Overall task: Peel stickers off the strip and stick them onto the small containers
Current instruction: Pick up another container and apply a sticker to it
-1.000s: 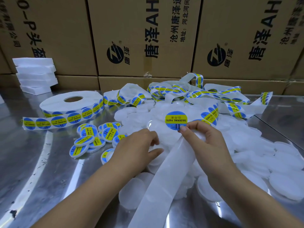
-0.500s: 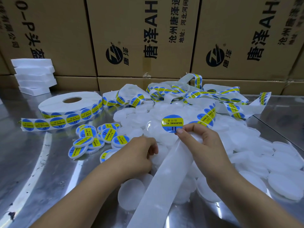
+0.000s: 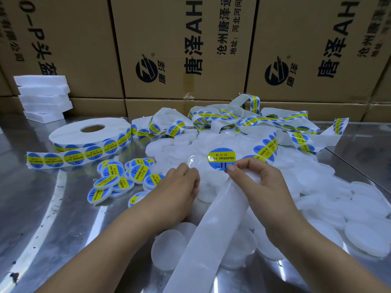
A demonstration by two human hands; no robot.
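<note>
Nearest us, the bare backing strip [image 3: 211, 229] runs up from the bottom edge, its stickers gone, and drapes over blank white containers [image 3: 169, 250] on the steel table [image 3: 42, 218]. It climbs into the right hand [image 3: 254, 182], where the curled fingers bunch it against the palm, probably so the strip stays taut for peeling. Thumb and forefinger pinch the lower edge of one round blue-and-yellow sticker [image 3: 221, 158]. It stands up free of the strip, held by its rim, which looks meant to keep the glue off the skin. Just left of it the left hand [image 3: 179, 191] sits knuckles-up on the heap, fingers curled downward. It may be steadying a blank container for this label, but the fingers are hidden and I cannot tell what they have. The sticker hangs between the two hands, just above the heap, so the next move is likely a short drop onto a lid. Left of the hands lie the labelled containers [image 3: 118, 178], set apart from the blank ones. Beyond them sits the sticker roll [image 3: 91, 134], its tail trailing left, and behind the heap is a tangle of loose sticker strip [image 3: 264, 123]. At the back stand stacked white foam pads [image 3: 44, 96] and a wall of cardboard boxes [image 3: 186, 45].
</note>
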